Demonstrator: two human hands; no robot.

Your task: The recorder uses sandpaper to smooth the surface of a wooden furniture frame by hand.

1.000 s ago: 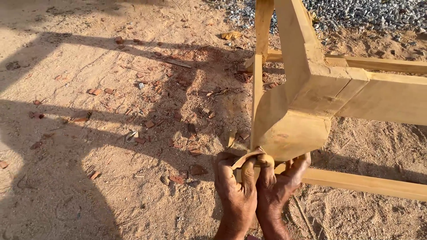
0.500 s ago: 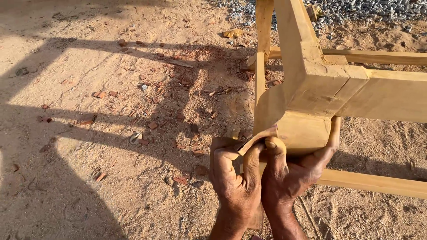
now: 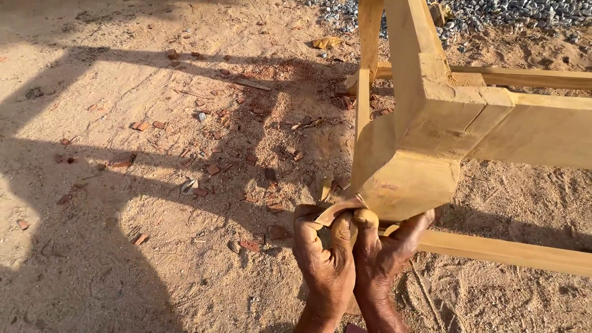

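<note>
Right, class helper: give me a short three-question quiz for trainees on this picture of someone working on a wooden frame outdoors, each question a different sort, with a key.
1. True or false: both hands, the left hand and the right hand, are pressed together at the lower edge of the wooden frame.
2. Multiple choice: the folded abrasive sheet is pinched (A) on the gravel, (B) between the two hands against the wood, (C) on top of the far rail.
3. Short answer: what litters the sandy ground to the left of the frame?

Key: 1 true; 2 B; 3 small reddish chips and wood scraps.
</note>
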